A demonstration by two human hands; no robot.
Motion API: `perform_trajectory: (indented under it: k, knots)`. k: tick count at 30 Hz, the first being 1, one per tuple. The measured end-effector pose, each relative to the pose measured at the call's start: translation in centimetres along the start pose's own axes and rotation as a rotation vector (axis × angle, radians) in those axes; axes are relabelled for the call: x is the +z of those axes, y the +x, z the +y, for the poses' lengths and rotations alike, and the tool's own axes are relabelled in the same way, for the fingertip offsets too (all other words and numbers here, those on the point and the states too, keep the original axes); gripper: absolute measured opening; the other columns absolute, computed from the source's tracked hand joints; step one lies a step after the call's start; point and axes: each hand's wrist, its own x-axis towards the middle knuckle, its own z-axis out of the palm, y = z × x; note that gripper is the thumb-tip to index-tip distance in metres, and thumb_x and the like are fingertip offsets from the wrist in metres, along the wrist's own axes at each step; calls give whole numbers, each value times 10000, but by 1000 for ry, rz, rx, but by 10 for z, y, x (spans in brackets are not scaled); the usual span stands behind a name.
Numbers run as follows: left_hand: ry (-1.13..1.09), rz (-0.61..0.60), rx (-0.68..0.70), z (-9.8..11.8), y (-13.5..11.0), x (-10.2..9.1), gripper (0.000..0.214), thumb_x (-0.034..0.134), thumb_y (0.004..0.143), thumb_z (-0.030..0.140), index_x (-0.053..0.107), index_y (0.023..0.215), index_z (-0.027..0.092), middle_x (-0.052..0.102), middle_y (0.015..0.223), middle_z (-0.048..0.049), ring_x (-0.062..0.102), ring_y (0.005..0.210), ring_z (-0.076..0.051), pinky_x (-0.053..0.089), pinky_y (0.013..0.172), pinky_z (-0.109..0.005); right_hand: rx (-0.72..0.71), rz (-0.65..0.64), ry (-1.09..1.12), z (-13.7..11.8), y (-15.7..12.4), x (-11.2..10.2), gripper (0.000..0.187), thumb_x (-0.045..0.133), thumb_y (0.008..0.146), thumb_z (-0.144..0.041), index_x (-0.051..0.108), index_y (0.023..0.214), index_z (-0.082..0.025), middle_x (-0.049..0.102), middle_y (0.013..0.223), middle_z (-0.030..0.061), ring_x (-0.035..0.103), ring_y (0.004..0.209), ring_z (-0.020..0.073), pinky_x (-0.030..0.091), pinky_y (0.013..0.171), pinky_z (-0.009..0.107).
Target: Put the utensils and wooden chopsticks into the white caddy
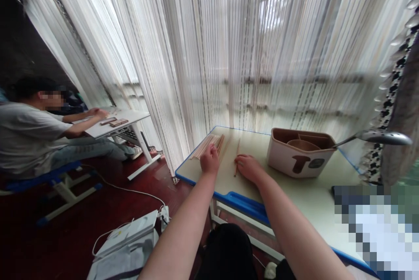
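On the left part of the desk lies a bundle of thin wooden chopsticks [204, 145], roughly side by side. My left hand [210, 158] is over the bundle's right edge with its fingers curled in; what they hold, if anything, is hidden. A single wooden chopstick [235, 171] lies apart from the bundle, pointing away from me. The fingers of my right hand [249, 167] are closed over its middle, so part of it is covered.
To the right stands a brown and white utensil holder [291, 162] with a slotted metal spoon [382, 136] sticking out. The desk [301, 197] has a blue rim. A person [29, 136] sits at another table [131, 117] on the left. Curtains [209, 53] hang behind.
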Motion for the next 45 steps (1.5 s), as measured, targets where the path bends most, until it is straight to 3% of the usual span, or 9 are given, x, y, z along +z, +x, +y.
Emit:
perform_trajectory:
  k: [5,10,14,20,28,38,45]
  knots:
    - [-47,-70,-7,5,-2,-3,367,314,894,369,600,1038,191,690,860,-45,634,830,-170,470,764,-285,-72,4,28,-5,-5,0,211,514,741,-190,676,876,-208,624,1066,66,534,1003,202,390,908,328]
    - [-104,-100,-54,11,-5,-6,448,255,909,415,611,1012,164,691,834,-63,639,796,-167,470,753,-283,-95,16,41,-6,-5,1,236,490,704,-94,669,820,-195,656,952,55,513,1032,194,302,996,331]
    - [-111,-105,-71,10,-5,-8,494,224,910,438,614,1004,150,689,829,-70,641,789,-165,467,749,-281,-75,-3,46,-6,-5,4,238,475,703,-89,655,819,-194,649,937,56,531,974,185,371,905,303]
    - [-9,-151,26,8,-4,-5,384,310,895,400,634,914,194,689,828,-40,632,796,-160,455,731,-261,-48,-14,30,-9,-8,6,193,458,707,-99,612,785,-186,623,929,62,521,940,178,378,835,281]
    - [63,-139,26,3,-1,-1,272,439,848,256,631,1034,202,681,970,-54,615,908,-167,447,819,-276,-13,20,7,-10,-10,5,232,431,709,-68,576,836,-197,614,937,72,498,963,200,361,847,297]
    - [54,-136,16,0,-2,1,278,501,805,244,611,1057,202,687,902,-51,628,853,-165,463,793,-284,-21,408,141,-20,-8,-10,265,363,856,-227,539,1052,-198,608,1054,90,532,1021,212,418,866,362]
    - [-168,-203,35,4,-4,1,322,573,764,308,608,1061,188,668,994,-69,622,910,-167,506,761,-280,-124,638,169,-37,-16,-44,254,397,868,-276,552,1050,-189,641,1026,92,586,951,198,453,839,353]
